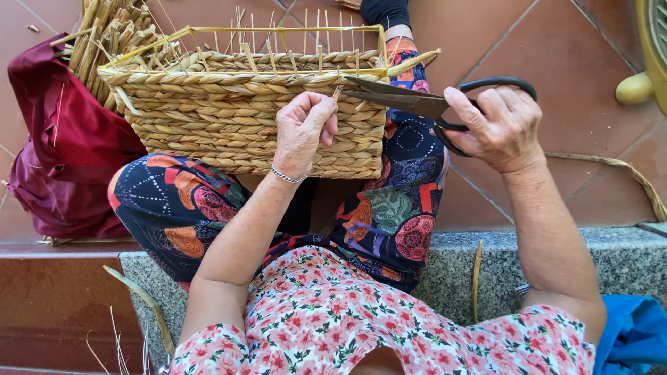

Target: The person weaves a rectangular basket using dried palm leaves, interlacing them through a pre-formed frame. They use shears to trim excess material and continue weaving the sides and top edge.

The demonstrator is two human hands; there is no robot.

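We pinch a straw end [336,92] taut in our left hand [300,132] so the scissors [417,103], gripped in our right hand [497,125], bite it just above, by the basket [229,118] rim.

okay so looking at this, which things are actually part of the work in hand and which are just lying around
In use:
woven straw basket on the lap
straw end pinched by the left hand
black scissors in the right hand, blades at that end

Lying about:
bundle of straw on maroon cloth
blue cloth
loose straw strips on the granite step
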